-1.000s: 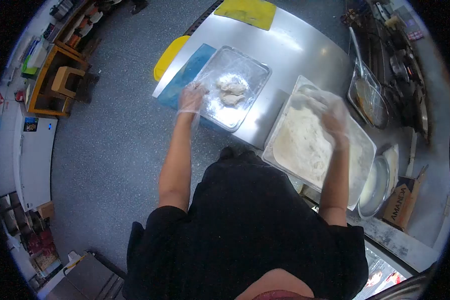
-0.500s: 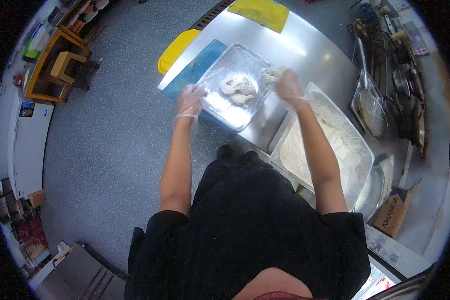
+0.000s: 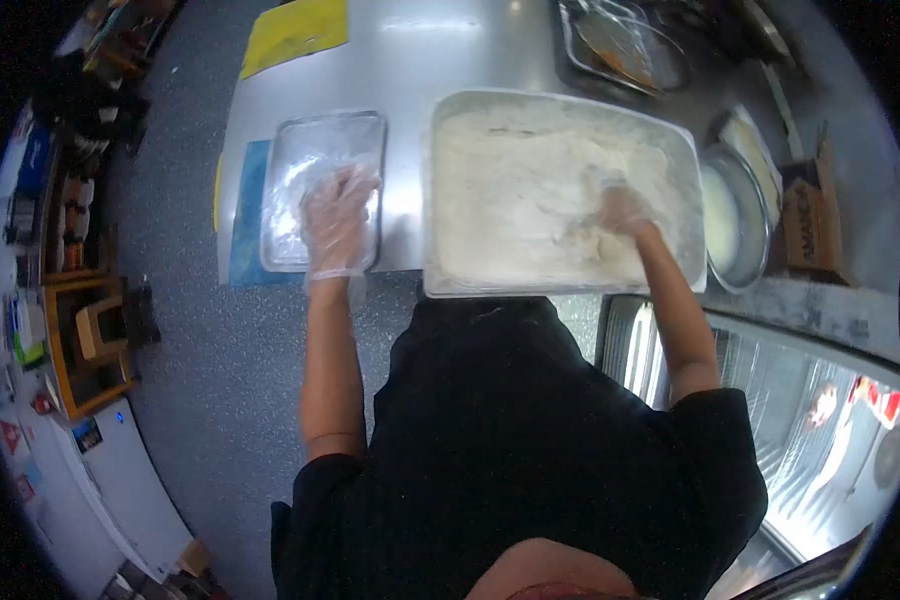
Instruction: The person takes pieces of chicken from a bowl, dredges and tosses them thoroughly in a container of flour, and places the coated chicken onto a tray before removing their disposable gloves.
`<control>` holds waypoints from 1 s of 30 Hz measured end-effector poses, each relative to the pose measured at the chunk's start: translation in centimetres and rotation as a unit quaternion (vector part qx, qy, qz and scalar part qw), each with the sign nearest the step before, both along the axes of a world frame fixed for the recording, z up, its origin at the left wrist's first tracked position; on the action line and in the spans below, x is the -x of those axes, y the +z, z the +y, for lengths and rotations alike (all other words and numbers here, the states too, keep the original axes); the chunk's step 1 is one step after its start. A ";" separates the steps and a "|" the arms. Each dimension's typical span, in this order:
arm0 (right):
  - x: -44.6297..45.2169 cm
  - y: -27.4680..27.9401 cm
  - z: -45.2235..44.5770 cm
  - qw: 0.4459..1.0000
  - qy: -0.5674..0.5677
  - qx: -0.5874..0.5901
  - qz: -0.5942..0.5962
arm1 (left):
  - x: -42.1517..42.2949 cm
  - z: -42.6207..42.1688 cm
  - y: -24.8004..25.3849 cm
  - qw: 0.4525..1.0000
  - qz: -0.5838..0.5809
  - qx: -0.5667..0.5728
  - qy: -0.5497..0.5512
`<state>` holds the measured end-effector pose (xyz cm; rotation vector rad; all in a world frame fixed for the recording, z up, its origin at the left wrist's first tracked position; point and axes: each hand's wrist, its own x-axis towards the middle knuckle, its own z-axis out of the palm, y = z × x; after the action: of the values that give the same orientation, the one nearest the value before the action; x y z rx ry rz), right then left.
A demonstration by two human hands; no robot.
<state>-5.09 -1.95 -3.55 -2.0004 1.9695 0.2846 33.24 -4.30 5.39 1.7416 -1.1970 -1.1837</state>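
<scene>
My left hand [image 3: 338,225], in a clear plastic glove, reaches over the shallow rectangular tray [image 3: 282,232] on the left. Its fingers are blurred and point into the tray; whatever lies under them is hidden. My right hand [image 3: 622,208], also gloved, is down in the large white tub [image 3: 432,200] of flour [image 3: 510,190]. Motion smears its fingers, and I cannot make out whether they hold anything. A pale, flour-coated lump [image 3: 607,243] shows just below that hand.
Beneath the tray lies a blue mat [image 3: 252,215] on the steel table [image 3: 410,60]. A yellow sheet [image 3: 295,38] sits at the far left. Right of the tub stand a metal bowl [image 3: 755,245] and a cardboard box [image 3: 812,225]. Another tray [image 3: 620,50] is behind.
My view has turned right, toward the tub. My left hand has moved from the tray's edge to over it. My right hand, previously beside the tray with a floury lump, is now in the flour.
</scene>
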 end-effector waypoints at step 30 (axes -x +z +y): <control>7.7 -1.9 3.0 0.946 -0.074 0.054 -0.312 | 20.5 0.5 -14.5 0.927 -0.156 0.110 -0.324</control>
<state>-12.81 1.00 -5.45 -1.6973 1.7205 -0.4515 12.72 -3.82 -9.09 1.4316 -2.1247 -1.0778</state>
